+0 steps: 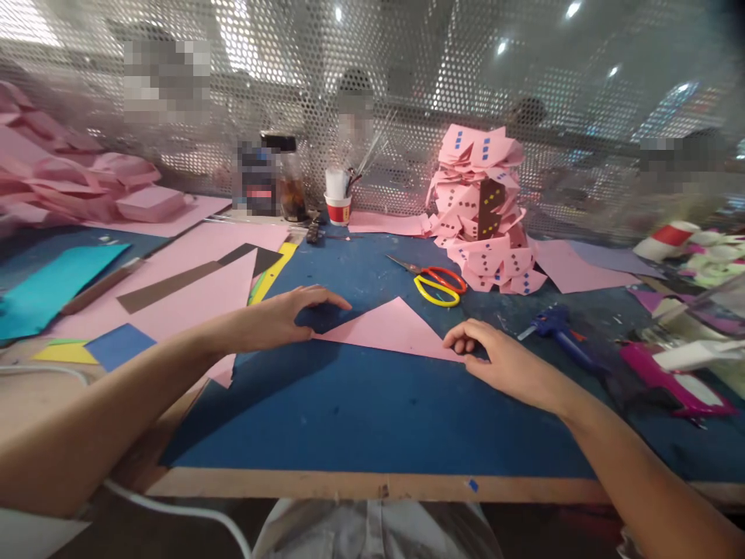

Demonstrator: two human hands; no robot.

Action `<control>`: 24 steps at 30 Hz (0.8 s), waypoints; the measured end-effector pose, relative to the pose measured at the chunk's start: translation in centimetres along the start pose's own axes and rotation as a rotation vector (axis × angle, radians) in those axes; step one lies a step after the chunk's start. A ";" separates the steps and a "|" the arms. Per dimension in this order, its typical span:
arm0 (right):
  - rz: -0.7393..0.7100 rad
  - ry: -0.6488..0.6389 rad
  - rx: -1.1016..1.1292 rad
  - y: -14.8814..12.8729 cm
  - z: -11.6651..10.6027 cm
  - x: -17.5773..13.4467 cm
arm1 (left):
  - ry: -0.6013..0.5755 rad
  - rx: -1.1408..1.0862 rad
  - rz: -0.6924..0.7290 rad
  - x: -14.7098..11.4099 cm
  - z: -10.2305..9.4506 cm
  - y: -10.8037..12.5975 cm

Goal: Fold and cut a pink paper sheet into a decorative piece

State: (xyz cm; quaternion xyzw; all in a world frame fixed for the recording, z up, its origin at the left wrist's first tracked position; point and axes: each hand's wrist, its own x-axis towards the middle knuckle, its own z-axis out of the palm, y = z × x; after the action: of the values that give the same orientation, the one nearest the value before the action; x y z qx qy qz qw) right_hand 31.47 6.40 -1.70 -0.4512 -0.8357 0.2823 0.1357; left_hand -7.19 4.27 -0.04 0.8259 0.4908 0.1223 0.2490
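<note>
A folded-looking pink paper triangle lies on the blue work mat, its peak pointing away from me. At its left corner is my left hand, thumb touching the paper edge and the other fingers arched well apart from the thumb. My right hand has curled fingers and holds the right corner between thumb and fingers. Just beyond the triangle rest scissors with one red and one yellow handle loop.
Pink sheets with brown strips lie at left, near a teal sheet. A stack of dotted pink paper pieces stands behind. On the right are a blue glue gun and a magenta tool. A perforated metal screen closes the back.
</note>
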 end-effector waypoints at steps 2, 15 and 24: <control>0.000 0.000 0.002 -0.1 0.0 0.0 | -0.022 -0.015 0.008 0.0 -0.2 -0.2; 0.017 -0.001 0.047 -0.2 -0.3 -0.1 | 0.036 -0.160 0.012 -0.2 -0.8 0.6; -0.170 0.330 -0.039 -1.2 0.8 0.2 | 0.338 -0.343 -0.149 0.4 0.2 1.2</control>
State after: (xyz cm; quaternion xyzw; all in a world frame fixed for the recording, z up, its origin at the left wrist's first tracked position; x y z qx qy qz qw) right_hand 30.12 5.78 -1.67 -0.4215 -0.8426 0.1755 0.2856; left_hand -6.02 4.11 0.40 0.7008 0.5573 0.3213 0.3084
